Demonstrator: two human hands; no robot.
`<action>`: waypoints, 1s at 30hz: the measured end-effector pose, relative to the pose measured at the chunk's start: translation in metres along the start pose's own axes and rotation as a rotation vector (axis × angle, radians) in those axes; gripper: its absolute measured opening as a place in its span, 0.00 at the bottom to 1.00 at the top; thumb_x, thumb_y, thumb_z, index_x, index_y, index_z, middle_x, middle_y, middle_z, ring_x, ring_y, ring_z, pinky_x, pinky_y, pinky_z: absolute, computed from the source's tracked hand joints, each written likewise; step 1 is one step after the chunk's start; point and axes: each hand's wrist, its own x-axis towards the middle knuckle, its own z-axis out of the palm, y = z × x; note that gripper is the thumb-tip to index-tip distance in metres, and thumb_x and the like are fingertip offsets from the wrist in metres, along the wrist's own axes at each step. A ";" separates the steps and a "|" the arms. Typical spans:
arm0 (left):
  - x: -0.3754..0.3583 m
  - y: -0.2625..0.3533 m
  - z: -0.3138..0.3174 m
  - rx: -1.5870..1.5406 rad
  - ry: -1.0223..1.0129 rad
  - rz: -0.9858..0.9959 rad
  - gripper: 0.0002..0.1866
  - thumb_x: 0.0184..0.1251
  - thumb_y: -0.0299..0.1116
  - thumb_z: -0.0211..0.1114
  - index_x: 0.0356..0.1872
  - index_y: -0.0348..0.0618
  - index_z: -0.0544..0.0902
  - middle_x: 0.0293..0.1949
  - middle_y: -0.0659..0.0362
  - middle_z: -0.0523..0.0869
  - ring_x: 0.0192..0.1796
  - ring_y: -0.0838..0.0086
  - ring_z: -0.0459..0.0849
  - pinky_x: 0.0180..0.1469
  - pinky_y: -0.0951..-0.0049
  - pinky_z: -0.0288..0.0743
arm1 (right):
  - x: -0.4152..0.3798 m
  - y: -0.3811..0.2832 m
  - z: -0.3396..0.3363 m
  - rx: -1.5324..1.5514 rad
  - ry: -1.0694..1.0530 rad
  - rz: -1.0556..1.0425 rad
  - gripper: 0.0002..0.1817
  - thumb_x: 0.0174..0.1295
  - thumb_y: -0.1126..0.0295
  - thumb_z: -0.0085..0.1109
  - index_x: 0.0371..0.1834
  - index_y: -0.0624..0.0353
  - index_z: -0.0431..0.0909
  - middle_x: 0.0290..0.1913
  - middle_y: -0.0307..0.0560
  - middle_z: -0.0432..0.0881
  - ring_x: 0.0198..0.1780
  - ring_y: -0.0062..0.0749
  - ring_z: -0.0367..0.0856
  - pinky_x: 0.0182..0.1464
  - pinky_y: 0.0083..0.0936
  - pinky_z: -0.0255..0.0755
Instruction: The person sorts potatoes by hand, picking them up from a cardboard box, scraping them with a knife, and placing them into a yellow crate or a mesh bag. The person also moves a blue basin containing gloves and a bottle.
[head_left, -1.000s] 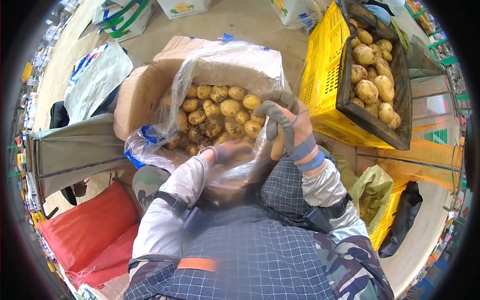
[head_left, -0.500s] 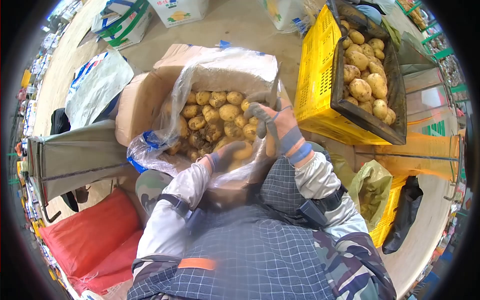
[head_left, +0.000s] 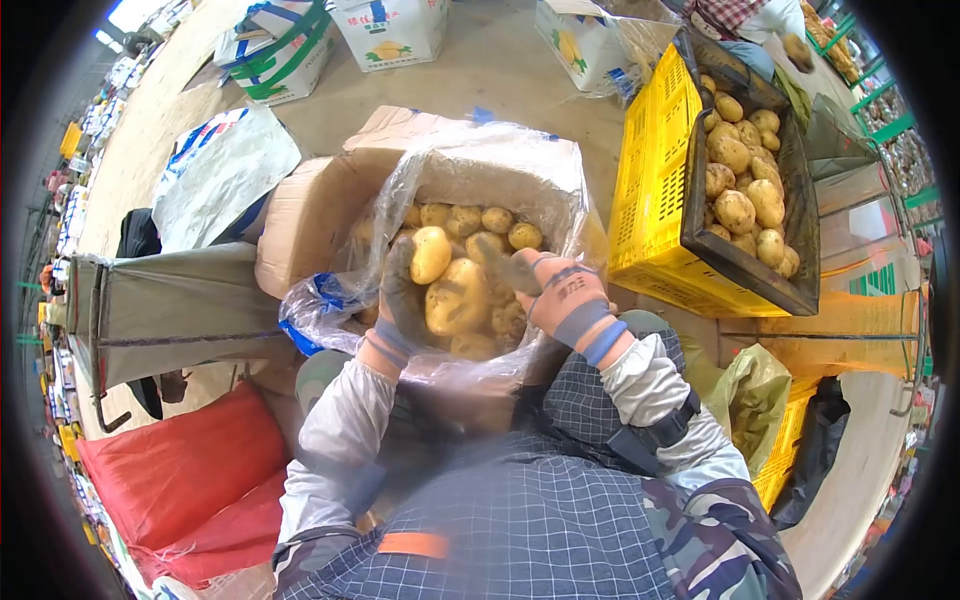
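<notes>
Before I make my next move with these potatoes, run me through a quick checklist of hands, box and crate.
1. Gloves on: ok; left hand and right hand both covered.
2. Box opening uncovered: ok; potatoes show inside the plastic liner.
3. Left grip secure: cannot tell; fingers lie beside a pale potato, its underside hidden.
4. Right grip secure: cannot tell; the fingertips are blurred.
5. Crate within reach: probably ok; it stands to the box's right.
6. Crate empty: not ok; it already holds potatoes.
</notes>
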 end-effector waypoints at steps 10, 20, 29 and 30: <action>0.003 0.004 -0.016 0.290 0.206 0.320 0.30 0.76 0.60 0.51 0.55 0.40 0.80 0.49 0.52 0.85 0.52 0.64 0.85 0.57 0.62 0.81 | 0.009 -0.025 0.034 -0.258 -0.037 -0.168 0.18 0.65 0.62 0.59 0.57 0.48 0.74 0.49 0.50 0.84 0.53 0.46 0.86 0.50 0.38 0.80; 0.010 0.013 -0.019 -0.226 0.252 0.059 0.33 0.72 0.65 0.53 0.57 0.44 0.80 0.52 0.51 0.85 0.53 0.59 0.86 0.57 0.54 0.82 | 0.018 -0.022 0.049 -0.266 0.178 -0.261 0.16 0.64 0.62 0.61 0.52 0.51 0.74 0.47 0.49 0.84 0.49 0.47 0.86 0.46 0.38 0.81; 0.013 0.012 -0.015 -0.355 0.168 -0.175 0.30 0.70 0.64 0.57 0.56 0.48 0.81 0.53 0.52 0.86 0.53 0.57 0.86 0.57 0.53 0.82 | 0.023 -0.024 0.039 0.264 0.257 -0.479 0.45 0.58 0.64 0.70 0.79 0.38 0.57 0.67 0.54 0.76 0.61 0.54 0.80 0.63 0.39 0.75; 0.013 0.011 -0.018 -0.356 0.124 -0.194 0.30 0.70 0.64 0.57 0.56 0.47 0.81 0.54 0.51 0.86 0.53 0.57 0.86 0.57 0.54 0.82 | 0.024 -0.022 0.040 0.306 0.255 -0.506 0.44 0.59 0.63 0.70 0.79 0.40 0.59 0.66 0.55 0.77 0.61 0.54 0.80 0.63 0.38 0.75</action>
